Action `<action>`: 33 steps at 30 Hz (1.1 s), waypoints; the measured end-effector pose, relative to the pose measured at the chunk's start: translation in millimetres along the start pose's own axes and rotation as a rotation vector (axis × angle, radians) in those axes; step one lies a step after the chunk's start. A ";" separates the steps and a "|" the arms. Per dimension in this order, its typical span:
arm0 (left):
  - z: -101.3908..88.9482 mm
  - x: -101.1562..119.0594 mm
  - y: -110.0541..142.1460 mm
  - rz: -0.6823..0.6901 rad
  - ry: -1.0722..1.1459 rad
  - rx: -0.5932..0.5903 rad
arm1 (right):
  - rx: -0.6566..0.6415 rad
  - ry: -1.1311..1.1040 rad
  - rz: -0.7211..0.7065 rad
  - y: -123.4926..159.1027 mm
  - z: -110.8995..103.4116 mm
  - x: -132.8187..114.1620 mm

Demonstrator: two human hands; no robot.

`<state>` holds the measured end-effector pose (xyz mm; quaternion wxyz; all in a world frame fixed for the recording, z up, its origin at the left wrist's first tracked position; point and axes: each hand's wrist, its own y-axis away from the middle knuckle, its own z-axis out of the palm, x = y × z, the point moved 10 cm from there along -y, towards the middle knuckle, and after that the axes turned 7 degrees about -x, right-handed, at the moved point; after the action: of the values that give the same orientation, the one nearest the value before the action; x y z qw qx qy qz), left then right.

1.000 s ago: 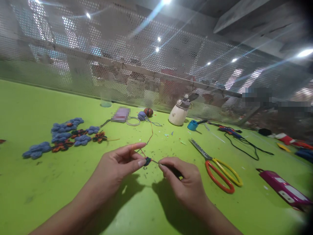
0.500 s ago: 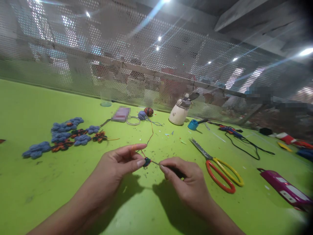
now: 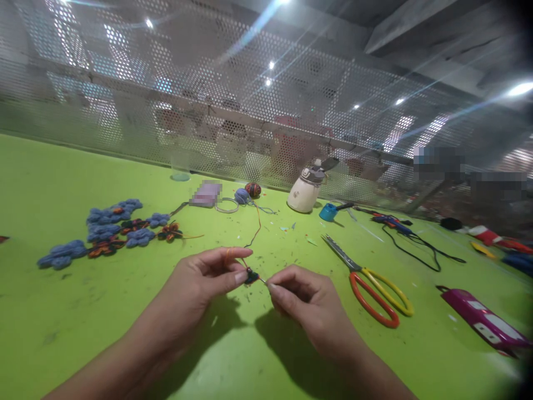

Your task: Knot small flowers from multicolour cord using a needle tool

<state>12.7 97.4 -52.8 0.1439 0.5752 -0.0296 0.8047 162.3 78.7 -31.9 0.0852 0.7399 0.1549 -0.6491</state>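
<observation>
Between the thumb and fingers of my left hand [image 3: 208, 275] is a small dark crocheted piece [image 3: 252, 276] with red-orange flecks. Orange yarn wraps my raised left index finger, and a strand [image 3: 259, 222] runs from there back to the dark and orange yarn ball [image 3: 253, 190]. My right hand [image 3: 306, 294] pinches a thin metal crochet hook [image 3: 262, 280], its tip end at the edge of the piece. Most of the hook is hidden by my right fingers.
Blue and dark-orange crocheted flowers [image 3: 104, 233] lie at left. Scissors [image 3: 353, 269] with red and yellow handles lie right of my hands, near a magenta power strip [image 3: 483, 319]. Behind stand a cream bottle [image 3: 303, 191], a blue yarn ball [image 3: 241, 195] and a perforated screen [image 3: 250, 111].
My right hand has shifted slightly left, closer to the piece, so less of the hook shows. The piece has tilted a little in my left fingers.
</observation>
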 end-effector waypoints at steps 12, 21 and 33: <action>1.7 -4.5 1.1 0.015 0.096 0.054 | -0.069 -0.475 0.164 -4.1 24.5 25.1; 13.2 -0.5 0.8 0.040 0.070 -0.024 | -0.024 -0.190 0.062 -4.2 13.3 11.3; 10.5 6.9 0.6 0.036 0.000 -0.017 | 0.018 -0.004 -0.045 -4.7 5.8 -4.1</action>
<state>20.1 95.9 -42.7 0.1343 0.5734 -0.0468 0.8068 154.9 80.8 -28.3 0.0645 0.7356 0.1655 -0.6538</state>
